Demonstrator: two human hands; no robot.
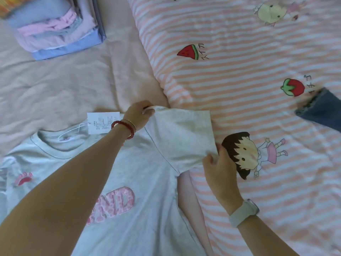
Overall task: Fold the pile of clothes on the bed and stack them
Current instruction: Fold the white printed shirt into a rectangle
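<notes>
A pale grey T-shirt [147, 182] with pink letters and a pink paw patch lies face up on the bed, a white paper tag [100, 122] hanging at its collar. Its right sleeve [182, 137] is stretched out flat toward the striped quilt. My left hand [139, 114] pinches the sleeve's upper corner near the shoulder. My right hand [218, 169] grips the sleeve's lower hem corner. A stack of folded clothes [59, 28] in pink, lilac and blue sits at the far left of the bed.
A pink-and-white striped quilt [239, 71] with cartoon prints covers the right half of the bed. A blue denim piece [321, 109] lies at the right edge. The pink bedsheet [64, 84] stretches between the shirt and the stack.
</notes>
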